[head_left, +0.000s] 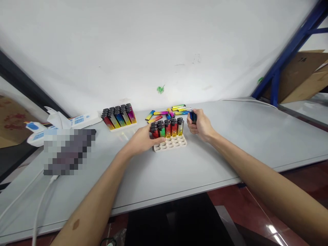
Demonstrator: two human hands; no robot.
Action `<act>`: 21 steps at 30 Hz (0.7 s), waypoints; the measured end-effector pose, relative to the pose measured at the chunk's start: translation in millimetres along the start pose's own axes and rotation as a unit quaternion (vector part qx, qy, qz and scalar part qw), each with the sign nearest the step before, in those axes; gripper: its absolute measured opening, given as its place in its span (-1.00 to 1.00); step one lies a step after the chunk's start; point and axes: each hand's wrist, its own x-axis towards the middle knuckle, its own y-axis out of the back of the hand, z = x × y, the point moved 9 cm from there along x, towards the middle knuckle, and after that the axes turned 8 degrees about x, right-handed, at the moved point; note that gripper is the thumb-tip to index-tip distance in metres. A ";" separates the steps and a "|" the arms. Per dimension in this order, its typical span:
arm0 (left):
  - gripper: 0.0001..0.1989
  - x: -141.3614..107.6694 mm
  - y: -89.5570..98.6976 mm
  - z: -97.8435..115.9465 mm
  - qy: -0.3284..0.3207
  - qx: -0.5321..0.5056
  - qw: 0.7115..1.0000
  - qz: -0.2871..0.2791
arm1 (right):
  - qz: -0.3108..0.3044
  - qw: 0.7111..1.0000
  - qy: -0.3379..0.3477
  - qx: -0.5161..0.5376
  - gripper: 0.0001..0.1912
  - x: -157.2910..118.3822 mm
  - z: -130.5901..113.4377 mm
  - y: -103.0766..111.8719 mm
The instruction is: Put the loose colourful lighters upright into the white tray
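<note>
A white tray with round holes [171, 145] stands on the table, its back rows filled with upright lighters [167, 128] and its front holes bare. My left hand [144, 139] grips the tray's left end, the thumb along its front and the fingers behind the lighters. To the right of the tray, my right hand [201, 125] is closed around a dark blue lighter [193, 117]. Several colourful lighters [160, 112] lie loose behind the tray, near the wall.
A second tray [123, 127] full of upright lighters stands at the back left. Left of it are a white power strip [79, 120], a blurred dark object [70, 152] and white cables [42, 201]. The table [164, 179] meets a white wall.
</note>
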 end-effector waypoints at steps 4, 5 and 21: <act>-0.37 0.6 -0.5 -1.4 -0.001 -0.003 1.000 0.004 | -0.016 0.999 0.035 -0.020 -0.47 -1.3 -5.5 -4.1; -0.37 0.6 -0.7 -1.3 -0.002 -0.003 1.000 0.003 | -0.021 0.998 0.054 -0.024 -0.47 -2.6 -9.5 -5.3; -0.12 -1.2 -3.9 4.0 -0.025 -0.078 0.997 -0.011 | -0.031 0.924 0.333 -0.187 -0.66 -52.6 -65.2 -33.0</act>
